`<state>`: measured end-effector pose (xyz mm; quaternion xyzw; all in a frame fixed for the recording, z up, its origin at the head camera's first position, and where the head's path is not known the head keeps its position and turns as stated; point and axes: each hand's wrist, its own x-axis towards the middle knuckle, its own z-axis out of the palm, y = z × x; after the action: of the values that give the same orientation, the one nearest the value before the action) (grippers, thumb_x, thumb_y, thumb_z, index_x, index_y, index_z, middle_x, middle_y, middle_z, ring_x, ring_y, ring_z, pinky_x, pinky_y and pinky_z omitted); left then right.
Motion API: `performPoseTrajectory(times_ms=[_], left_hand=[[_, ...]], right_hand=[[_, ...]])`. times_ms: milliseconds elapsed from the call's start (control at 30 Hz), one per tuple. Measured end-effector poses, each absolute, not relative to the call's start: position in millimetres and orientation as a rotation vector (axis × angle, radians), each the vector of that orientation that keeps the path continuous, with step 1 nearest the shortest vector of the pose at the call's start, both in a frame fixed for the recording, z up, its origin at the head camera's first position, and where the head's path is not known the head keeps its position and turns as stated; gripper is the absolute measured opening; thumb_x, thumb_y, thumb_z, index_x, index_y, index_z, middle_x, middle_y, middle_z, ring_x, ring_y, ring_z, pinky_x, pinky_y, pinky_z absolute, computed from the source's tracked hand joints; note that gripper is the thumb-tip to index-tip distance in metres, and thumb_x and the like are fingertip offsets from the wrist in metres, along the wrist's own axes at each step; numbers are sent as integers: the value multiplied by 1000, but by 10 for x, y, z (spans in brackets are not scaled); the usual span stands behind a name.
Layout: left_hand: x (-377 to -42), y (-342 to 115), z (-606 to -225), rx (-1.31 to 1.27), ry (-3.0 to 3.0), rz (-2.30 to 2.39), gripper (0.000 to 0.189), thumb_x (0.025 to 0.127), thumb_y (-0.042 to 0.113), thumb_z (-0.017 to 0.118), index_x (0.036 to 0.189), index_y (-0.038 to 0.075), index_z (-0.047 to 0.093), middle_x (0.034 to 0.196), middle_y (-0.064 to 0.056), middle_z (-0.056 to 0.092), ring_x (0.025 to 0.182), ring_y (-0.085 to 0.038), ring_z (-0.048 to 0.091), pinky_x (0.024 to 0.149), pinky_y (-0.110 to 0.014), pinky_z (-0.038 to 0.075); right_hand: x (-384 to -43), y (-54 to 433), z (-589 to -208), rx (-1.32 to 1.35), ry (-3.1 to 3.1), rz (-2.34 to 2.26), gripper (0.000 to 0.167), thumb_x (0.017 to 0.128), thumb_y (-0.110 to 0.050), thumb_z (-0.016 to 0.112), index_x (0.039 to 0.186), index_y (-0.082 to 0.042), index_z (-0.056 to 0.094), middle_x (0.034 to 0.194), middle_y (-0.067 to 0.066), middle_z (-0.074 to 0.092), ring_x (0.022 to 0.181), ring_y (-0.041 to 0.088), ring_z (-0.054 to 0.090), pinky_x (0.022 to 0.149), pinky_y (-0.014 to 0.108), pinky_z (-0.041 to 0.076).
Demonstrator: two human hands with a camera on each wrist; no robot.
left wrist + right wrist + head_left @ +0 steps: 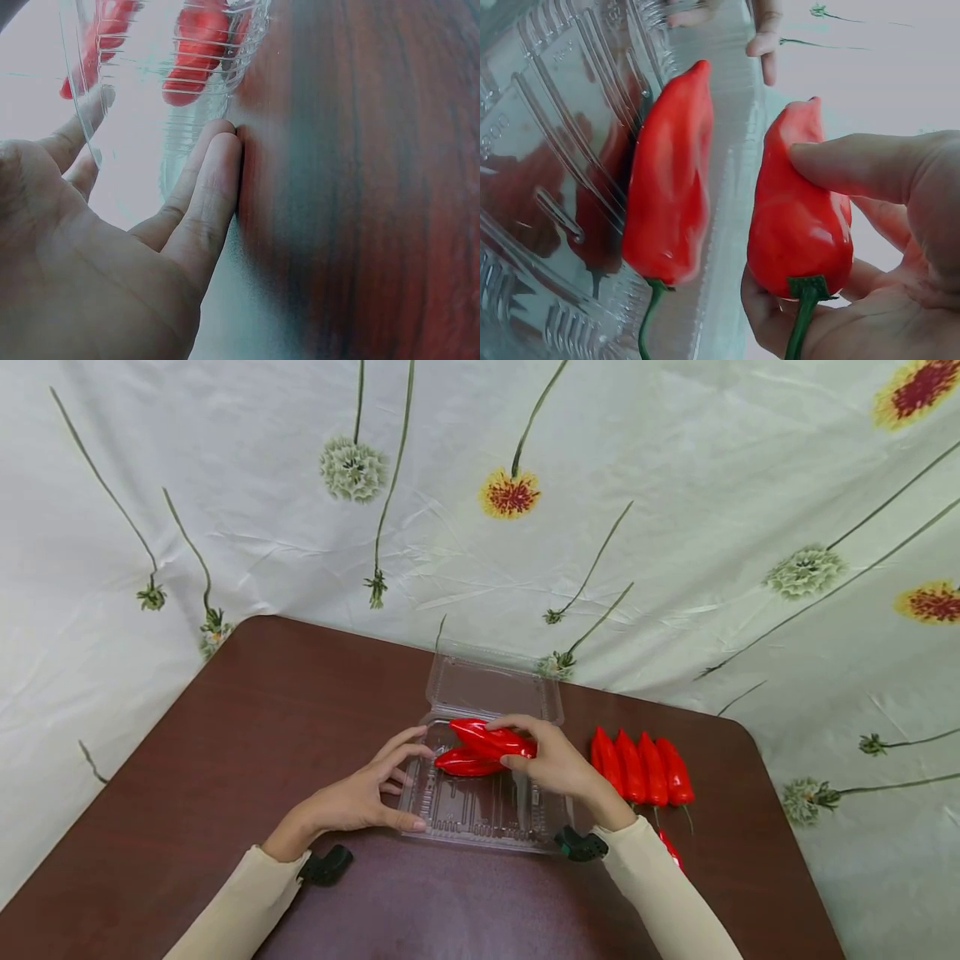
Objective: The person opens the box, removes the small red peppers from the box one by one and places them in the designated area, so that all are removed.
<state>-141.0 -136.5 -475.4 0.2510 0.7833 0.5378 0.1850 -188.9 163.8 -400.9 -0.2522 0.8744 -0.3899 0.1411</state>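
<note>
A red pepper (799, 217) with a green stem is pinched between the thumb and fingers of my right hand (558, 764), over the far part of a clear plastic clamshell box (480, 814). Beneath it, a second red pepper (671, 180) lies inside the box along the far side. My left hand (352, 797) is at the box's left side, fingers spread and fairly straight, the thumb by the near left corner. In the left wrist view, fingertips (221, 150) touch or nearly touch the clear wall.
The box's lid (495, 685) is folded back toward the flowered cloth (465, 552) behind the table. Several red peppers (652, 768) lie in a row to the right. One more pepper (670, 850) shows partly beside my right sleeve. The brown table (300, 693) has rounded far corners.
</note>
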Motion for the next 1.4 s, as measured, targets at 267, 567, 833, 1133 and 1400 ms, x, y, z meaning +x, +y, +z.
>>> performPoseTrajectory(times_ms=[267, 567, 833, 1133, 1400], left_hand=[[-1410, -1375, -4757, 703, 2214, 1518, 83, 80, 31, 86, 147, 19, 38, 166, 2, 2, 113, -28, 51, 95, -49, 44], [-1408, -1366, -4761, 706, 2212, 1523, 84, 79, 32, 86, 147, 20, 38, 166, 3, 1, 114, -28, 51, 96, -50, 44], [-1406, -1369, -4760, 706, 2214, 1517, 84, 79, 32, 86, 147, 21, 38, 166, 3, 1, 113, -28, 51, 96, -49, 44], [-1398, -1364, -4749, 707, 2216, 1513, 85, 79, 32, 86, 147, 19, 38, 166, 2, 2, 113, -28, 51, 96, -49, 44], [-1397, -1371, -4751, 710, 2216, 1516, 85, 80, 32, 86, 148, 19, 37, 166, 2, 1, 113, -28, 51, 96, -50, 44]], right_hand=[[-1865, 1756, -3965, -674, 2531, -1280, 53, 90, 1, 69, 138, -19, 56, 136, 11, 55, 100, 28, 60, 74, 32, 56], [-1774, 1945, -3906, -592, 2536, -1402, 53, 97, -9, 66, 144, -27, 50, 135, 11, 57, 103, 31, 55, 71, 43, 56], [-1682, 2223, -3849, -528, 2582, -1424, 53, 99, -12, 62, 146, -33, 49, 138, 6, 54, 108, 29, 54, 74, 33, 56], [-1552, 2549, -3862, -416, 2668, -1405, 60, 99, -13, 62, 152, -34, 40, 148, 7, 48, 119, 31, 56, 84, 34, 57], [-1419, 2728, -3925, -357, 2711, -1367, 63, 99, -17, 64, 155, -27, 37, 148, 10, 46, 126, 37, 50, 84, 31, 55]])
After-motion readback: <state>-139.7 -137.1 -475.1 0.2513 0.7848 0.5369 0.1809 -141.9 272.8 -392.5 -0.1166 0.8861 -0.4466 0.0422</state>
